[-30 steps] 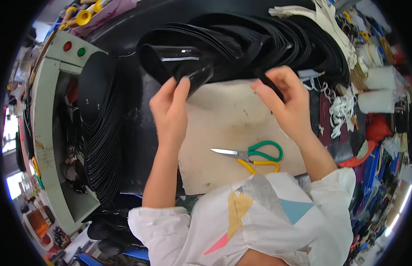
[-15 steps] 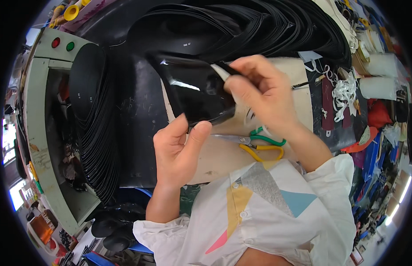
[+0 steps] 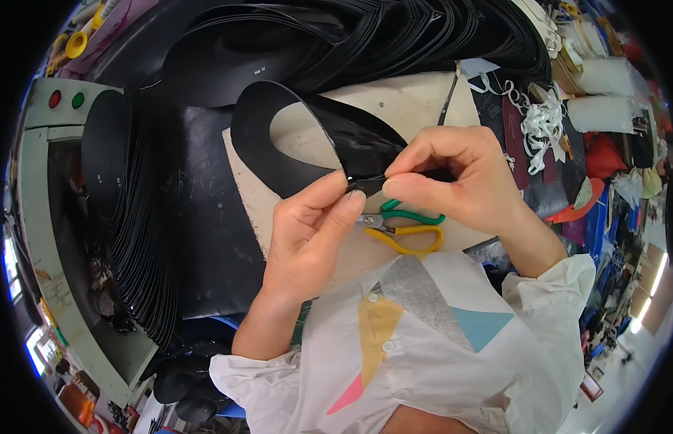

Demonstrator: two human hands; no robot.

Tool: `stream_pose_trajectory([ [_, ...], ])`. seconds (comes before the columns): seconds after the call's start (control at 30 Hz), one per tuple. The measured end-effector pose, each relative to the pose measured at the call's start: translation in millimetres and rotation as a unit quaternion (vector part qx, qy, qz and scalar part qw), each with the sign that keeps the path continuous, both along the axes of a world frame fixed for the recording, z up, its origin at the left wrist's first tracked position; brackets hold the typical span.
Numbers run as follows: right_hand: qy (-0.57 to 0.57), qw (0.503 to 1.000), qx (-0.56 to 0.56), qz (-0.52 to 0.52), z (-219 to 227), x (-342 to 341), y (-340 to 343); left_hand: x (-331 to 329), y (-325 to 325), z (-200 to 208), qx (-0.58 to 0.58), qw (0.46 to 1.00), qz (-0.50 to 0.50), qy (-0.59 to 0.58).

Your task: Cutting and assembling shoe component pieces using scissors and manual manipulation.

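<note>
Between both hands I hold a glossy black shoe upper piece (image 3: pixel 282 163), a curved band with an oval opening that stands away from me over the beige board. My left hand (image 3: pixel 311 228) pinches its near edge between thumb and forefinger. Close beside it, my right hand (image 3: pixel 459 177) pinches the same edge, fingers curled in. Scissors (image 3: pixel 405 231) with green and yellow handles lie on the board just below the hands, their blades partly hidden by my left hand.
The beige board (image 3: pixel 242 195) lies on a black tabletop (image 3: pixel 213 239). Stacked black pieces (image 3: pixel 228 65) spread along the back, and another stack (image 3: pixel 127 217) runs down the left beside a grey cabinet (image 3: pixel 36 173). White ribbon (image 3: pixel 543 130) lies tangled at right.
The black piece has turned and opened out, showing its oval opening. My right hand came down beside my left at the near edge. The whole view shifted slightly.
</note>
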State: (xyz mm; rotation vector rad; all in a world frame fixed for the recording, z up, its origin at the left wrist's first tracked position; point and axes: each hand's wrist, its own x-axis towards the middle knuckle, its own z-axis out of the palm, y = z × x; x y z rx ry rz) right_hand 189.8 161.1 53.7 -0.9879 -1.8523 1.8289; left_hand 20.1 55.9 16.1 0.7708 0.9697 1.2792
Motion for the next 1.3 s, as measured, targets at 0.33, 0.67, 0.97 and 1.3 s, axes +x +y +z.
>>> stream_pose_trajectory([
  [0.33,-0.005,1.0,-0.005,-0.018,-11.5,1.1,-2.1,14.7,2.3,7.6,-0.027,0.999,0.017,0.031],
  [0.67,-0.076,0.892,0.445,0.003,-4.2,-4.3,-20.4,19.5,-4.0,-6.7,0.002,0.946,0.236,0.223],
  [0.97,-0.024,0.893,0.448,0.032,3.9,4.2,-8.2,8.4,-21.5,-10.7,0.008,0.961,0.224,0.161],
  [1.3,-0.003,0.994,0.091,0.053,-19.5,-13.3,4.3,-9.5,-47.0,-22.0,0.031,0.98,0.19,-0.04],
])
